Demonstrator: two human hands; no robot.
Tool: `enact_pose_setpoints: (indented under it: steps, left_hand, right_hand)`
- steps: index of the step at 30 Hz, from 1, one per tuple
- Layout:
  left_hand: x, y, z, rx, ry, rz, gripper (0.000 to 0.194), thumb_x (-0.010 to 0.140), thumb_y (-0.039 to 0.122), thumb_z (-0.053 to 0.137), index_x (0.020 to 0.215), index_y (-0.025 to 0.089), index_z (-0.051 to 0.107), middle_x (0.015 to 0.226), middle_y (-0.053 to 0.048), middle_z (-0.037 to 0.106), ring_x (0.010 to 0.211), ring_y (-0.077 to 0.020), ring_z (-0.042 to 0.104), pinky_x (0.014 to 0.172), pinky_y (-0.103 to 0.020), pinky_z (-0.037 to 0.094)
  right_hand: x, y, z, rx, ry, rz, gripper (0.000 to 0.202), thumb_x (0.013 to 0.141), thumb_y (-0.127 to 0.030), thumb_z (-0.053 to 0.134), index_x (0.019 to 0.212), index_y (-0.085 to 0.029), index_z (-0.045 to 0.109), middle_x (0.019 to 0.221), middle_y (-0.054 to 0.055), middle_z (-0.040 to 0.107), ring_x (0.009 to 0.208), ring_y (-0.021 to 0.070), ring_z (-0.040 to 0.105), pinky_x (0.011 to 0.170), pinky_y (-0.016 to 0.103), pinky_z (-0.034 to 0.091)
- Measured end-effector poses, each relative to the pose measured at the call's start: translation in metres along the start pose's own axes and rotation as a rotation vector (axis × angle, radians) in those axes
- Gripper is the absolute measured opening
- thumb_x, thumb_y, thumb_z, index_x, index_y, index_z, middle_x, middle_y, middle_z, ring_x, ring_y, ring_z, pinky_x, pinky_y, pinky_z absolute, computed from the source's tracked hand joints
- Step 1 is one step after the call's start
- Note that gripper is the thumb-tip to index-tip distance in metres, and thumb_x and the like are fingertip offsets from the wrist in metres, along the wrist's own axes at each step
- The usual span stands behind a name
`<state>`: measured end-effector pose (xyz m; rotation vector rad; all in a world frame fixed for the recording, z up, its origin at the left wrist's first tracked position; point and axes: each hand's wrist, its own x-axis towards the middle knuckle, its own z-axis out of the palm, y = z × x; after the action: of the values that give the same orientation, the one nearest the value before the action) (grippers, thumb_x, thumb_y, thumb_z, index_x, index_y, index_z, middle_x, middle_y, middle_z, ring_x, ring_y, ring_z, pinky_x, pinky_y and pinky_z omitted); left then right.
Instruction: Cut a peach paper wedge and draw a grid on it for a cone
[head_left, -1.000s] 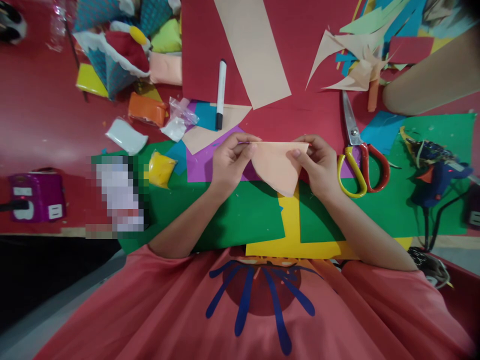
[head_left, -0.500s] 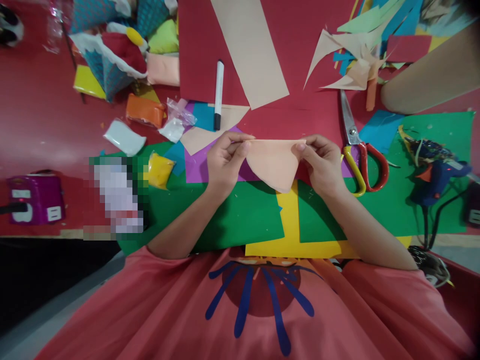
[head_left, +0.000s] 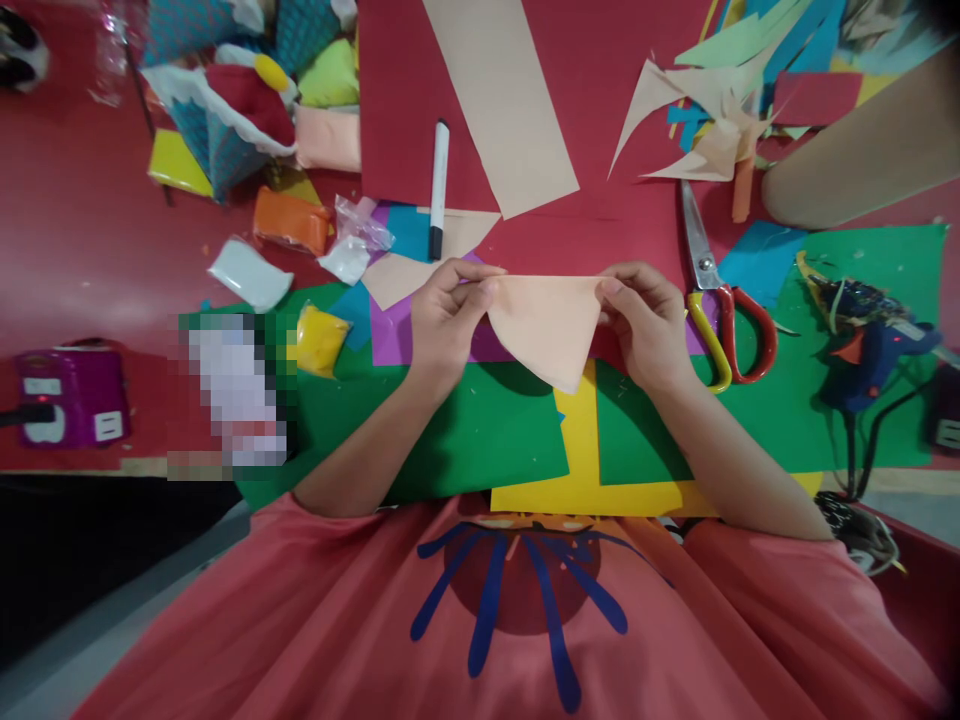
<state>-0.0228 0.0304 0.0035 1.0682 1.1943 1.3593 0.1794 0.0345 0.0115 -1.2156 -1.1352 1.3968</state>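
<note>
A peach paper piece with a straight top edge and a curved lower left side is stretched between my two hands. My left hand pinches its upper left corner between thumb and fingers. At the upper right corner, my right hand grips it the same way. The paper hangs above purple and green sheets. Just right of my right hand lie scissors with red and yellow handles. A white marker with a dark cap rests beyond my left hand.
A blue glue gun stands at the right, near a brown cardboard tube. Paper scraps pile up at the back right. Wrapped clay packs and patterned cones lie at the left, with a purple power box nearer the edge.
Both hands have risen very slightly, and the paper's lower part has tilted, so its bottom tip now points lower and sharper. The grip at both corners is unchanged.
</note>
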Motion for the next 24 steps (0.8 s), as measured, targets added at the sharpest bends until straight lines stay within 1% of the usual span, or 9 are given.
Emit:
enact_pose_setpoints:
  steps: [2, 5, 7, 9, 12, 14, 17, 21, 24]
  left_hand:
    - [0.000, 0.002, 0.000, -0.028, -0.006, -0.004, 0.025, 0.075, 0.048, 0.077, 0.080, 0.024, 0.070, 0.054, 0.005, 0.054, 0.048, -0.0069, 0.051, 0.047, -0.020, 0.042]
    - [-0.001, 0.004, 0.001, -0.048, -0.014, -0.025, 0.025, 0.073, 0.047, 0.079, 0.079, 0.024, 0.071, 0.049, 0.007, 0.051, 0.046, -0.0068, 0.050, 0.047, -0.019, 0.043]
    - [-0.001, 0.004, 0.002, -0.037, -0.020, -0.053, 0.028, 0.071, 0.049, 0.080, 0.079, 0.023, 0.071, 0.050, 0.006, 0.052, 0.047, -0.0076, 0.052, 0.048, -0.020, 0.044]
    - [-0.001, 0.002, 0.002, -0.025, -0.017, -0.057, 0.031, 0.070, 0.051, 0.080, 0.080, 0.022, 0.070, 0.054, 0.005, 0.057, 0.051, -0.0084, 0.056, 0.051, -0.020, 0.046]
    - [0.001, -0.002, -0.001, -0.027, 0.018, -0.026, 0.032, 0.071, 0.050, 0.079, 0.081, 0.021, 0.067, 0.068, 0.002, 0.064, 0.058, -0.0083, 0.059, 0.054, -0.020, 0.047]
    - [0.003, -0.005, -0.003, -0.015, 0.038, -0.008, 0.032, 0.073, 0.049, 0.078, 0.082, 0.021, 0.066, 0.075, 0.001, 0.066, 0.064, -0.0089, 0.062, 0.057, -0.020, 0.048]
    - [0.003, -0.007, -0.005, 0.023, 0.040, 0.010, 0.032, 0.075, 0.050, 0.075, 0.085, 0.021, 0.065, 0.078, 0.001, 0.066, 0.071, -0.0113, 0.065, 0.062, -0.021, 0.050]
    - [0.002, -0.006, -0.004, 0.035, 0.037, -0.012, 0.030, 0.077, 0.048, 0.074, 0.084, 0.021, 0.064, 0.081, 0.000, 0.068, 0.075, -0.0125, 0.067, 0.067, -0.023, 0.052]
    - [0.003, -0.006, -0.004, -0.002, 0.050, -0.018, 0.030, 0.074, 0.047, 0.077, 0.082, 0.021, 0.065, 0.082, 0.001, 0.068, 0.072, -0.0112, 0.066, 0.066, -0.022, 0.051]
  right_hand:
    - [0.000, -0.001, -0.001, -0.020, 0.017, -0.011, 0.025, 0.080, -0.046, 0.069, 0.079, -0.024, 0.059, 0.070, -0.003, 0.055, 0.061, 0.0089, 0.056, 0.056, 0.024, 0.052]
    - [0.000, -0.003, -0.003, -0.043, 0.043, -0.057, 0.019, 0.079, -0.036, 0.070, 0.072, -0.023, 0.059, 0.064, -0.004, 0.055, 0.058, 0.0090, 0.055, 0.056, 0.025, 0.052]
    - [0.000, -0.005, -0.002, -0.042, 0.051, -0.085, 0.018, 0.078, -0.030, 0.070, 0.068, -0.022, 0.059, 0.061, -0.004, 0.055, 0.056, 0.0087, 0.054, 0.055, 0.024, 0.052]
    - [0.000, -0.005, -0.001, -0.020, 0.053, -0.087, 0.017, 0.079, -0.028, 0.070, 0.067, -0.022, 0.059, 0.060, -0.005, 0.055, 0.055, 0.0083, 0.054, 0.054, 0.023, 0.051]
    - [-0.001, -0.002, 0.000, 0.034, 0.020, -0.031, 0.015, 0.079, -0.033, 0.071, 0.075, -0.022, 0.063, 0.067, -0.004, 0.059, 0.058, 0.0081, 0.056, 0.054, 0.023, 0.052]
    - [-0.001, -0.001, 0.001, 0.039, -0.023, 0.002, 0.018, 0.080, -0.038, 0.071, 0.078, -0.022, 0.064, 0.070, -0.004, 0.061, 0.060, 0.0083, 0.058, 0.055, 0.023, 0.052]
    - [-0.002, -0.002, 0.000, 0.003, -0.064, -0.011, 0.023, 0.079, -0.041, 0.072, 0.073, -0.021, 0.063, 0.066, -0.004, 0.060, 0.058, 0.0077, 0.057, 0.056, 0.022, 0.050]
    - [-0.002, -0.008, 0.000, -0.081, -0.047, -0.058, 0.031, 0.079, -0.044, 0.073, 0.066, -0.020, 0.059, 0.058, -0.005, 0.054, 0.055, 0.0076, 0.054, 0.055, 0.023, 0.047]
    - [-0.003, -0.010, 0.001, -0.123, -0.025, -0.038, 0.032, 0.080, -0.047, 0.071, 0.068, -0.020, 0.059, 0.059, -0.005, 0.054, 0.055, 0.0078, 0.052, 0.055, 0.023, 0.045]
